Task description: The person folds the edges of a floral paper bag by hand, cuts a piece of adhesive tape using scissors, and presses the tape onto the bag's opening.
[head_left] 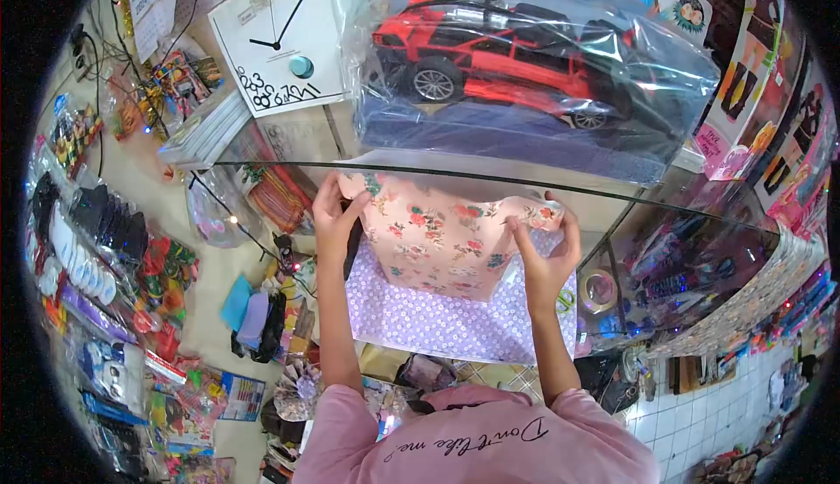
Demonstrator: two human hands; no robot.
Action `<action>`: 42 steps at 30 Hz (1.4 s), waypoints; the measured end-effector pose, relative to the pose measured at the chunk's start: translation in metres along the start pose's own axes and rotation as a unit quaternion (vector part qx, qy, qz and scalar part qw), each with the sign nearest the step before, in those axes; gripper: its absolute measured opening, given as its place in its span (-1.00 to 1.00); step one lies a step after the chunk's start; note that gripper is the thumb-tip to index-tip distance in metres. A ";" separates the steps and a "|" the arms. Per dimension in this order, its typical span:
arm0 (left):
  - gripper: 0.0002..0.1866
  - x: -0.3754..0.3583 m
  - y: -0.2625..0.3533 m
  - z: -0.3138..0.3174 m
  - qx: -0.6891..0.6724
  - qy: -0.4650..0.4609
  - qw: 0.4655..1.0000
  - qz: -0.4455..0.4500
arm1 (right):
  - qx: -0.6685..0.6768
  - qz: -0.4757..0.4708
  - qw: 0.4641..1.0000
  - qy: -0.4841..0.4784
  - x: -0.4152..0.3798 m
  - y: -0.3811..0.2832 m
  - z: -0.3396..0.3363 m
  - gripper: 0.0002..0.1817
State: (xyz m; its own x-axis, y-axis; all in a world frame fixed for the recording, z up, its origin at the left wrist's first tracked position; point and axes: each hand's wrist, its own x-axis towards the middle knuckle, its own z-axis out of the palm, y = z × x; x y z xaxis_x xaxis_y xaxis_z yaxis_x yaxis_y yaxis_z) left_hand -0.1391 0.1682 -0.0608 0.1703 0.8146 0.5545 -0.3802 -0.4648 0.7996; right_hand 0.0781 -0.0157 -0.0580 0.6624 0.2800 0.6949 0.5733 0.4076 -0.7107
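Observation:
A sheet of pink floral wrapping paper (429,239) stands raised and curved between my hands, its upper corners bent. My left hand (335,213) pinches its upper left corner between thumb and fingers. At the upper right corner, my right hand (551,252) grips the paper with the thumb in front and the fingers curled behind. Beneath it lies a purple sheet with small white flowers (437,331). What is behind the pink paper is hidden. Green scissor-like handles (564,298) show partly by my right wrist.
A glass shelf edge (490,185) runs just beyond my hands. Above it sit a bagged red toy car (516,64) and a white clock (280,42). A roll of tape (599,291) lies at the right. Packaged goods (114,361) hang at the left.

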 end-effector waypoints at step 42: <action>-0.56 0.006 0.017 0.002 0.291 0.023 0.951 0.100 | -0.072 -0.002 0.980 -0.185 0.038 -0.046 -0.015 -0.38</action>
State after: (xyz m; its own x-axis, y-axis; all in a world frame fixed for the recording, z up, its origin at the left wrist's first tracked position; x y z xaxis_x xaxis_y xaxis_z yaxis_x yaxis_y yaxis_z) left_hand -0.1424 0.1647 -0.0437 0.1023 0.6982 0.7086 0.1692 -0.7142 0.6792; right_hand 0.0844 -0.0369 -0.0008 0.4550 0.5853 0.6711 0.6556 0.2899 -0.6973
